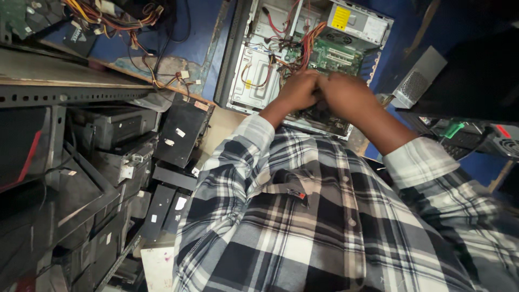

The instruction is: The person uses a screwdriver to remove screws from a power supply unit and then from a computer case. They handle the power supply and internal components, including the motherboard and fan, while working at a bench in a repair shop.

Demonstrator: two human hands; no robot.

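An open desktop computer case [246,59] lies on a blue table, showing a green circuit board [338,55], red and orange wires [308,40] and a grey power supply [359,21]. My left hand [300,89] and my right hand [346,94] are pressed together over the near part of the case interior. The fingers curl downward and hide whatever lies beneath them. Blur keeps me from telling whether either hand grips anything. Checked shirt sleeves cover both forearms.
A metal shelf rack [65,94] at the left holds stacked black computer cases [116,127] and drives. Loose cable bundles [121,16] lie on the table at the top left. A grey perforated box [419,78] and another power unit [505,141] sit at the right.
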